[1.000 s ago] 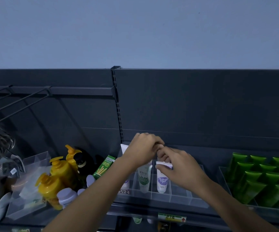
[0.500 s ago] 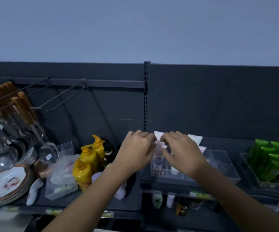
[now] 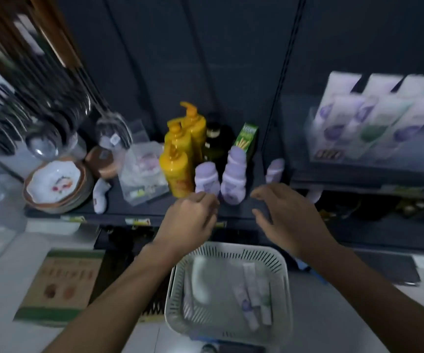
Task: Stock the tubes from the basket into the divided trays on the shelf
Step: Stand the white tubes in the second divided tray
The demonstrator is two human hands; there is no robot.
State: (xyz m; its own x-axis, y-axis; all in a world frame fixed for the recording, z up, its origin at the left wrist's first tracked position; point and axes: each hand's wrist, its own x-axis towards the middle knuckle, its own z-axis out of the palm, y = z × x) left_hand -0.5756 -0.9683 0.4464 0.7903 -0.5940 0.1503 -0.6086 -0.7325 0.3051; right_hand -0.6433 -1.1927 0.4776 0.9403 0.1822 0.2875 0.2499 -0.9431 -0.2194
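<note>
A white slotted basket point(image 3: 281, 271) sits low in the middle of the head view, with a few white and purple tubes point(image 3: 253, 296) lying in it. The clear divided tray point(image 3: 312, 138) stands on the shelf at the upper right, holding several upright white tubes point(image 3: 374, 118) with purple and green prints. My left hand point(image 3: 189, 220) hovers above the basket's far left corner, fingers loosely curled and empty. My right hand point(image 3: 286, 217) is spread above the basket's far right corner, holding nothing. The frame is motion-blurred.
On the shelf ahead stand yellow pump bottles point(image 3: 180, 154), pale purple bottles point(image 3: 233, 179), a dark bottle point(image 3: 216, 138) and a green box point(image 3: 247, 136). Stacked bowls point(image 3: 55, 184) and hanging ladles point(image 3: 42, 138) are at the left. A printed card point(image 3: 60, 286) lies on the white surface.
The view has swung down from the shelf to the basket. Both hands left the divided tray, where they set a tube, and dropped empty toward the basket.
</note>
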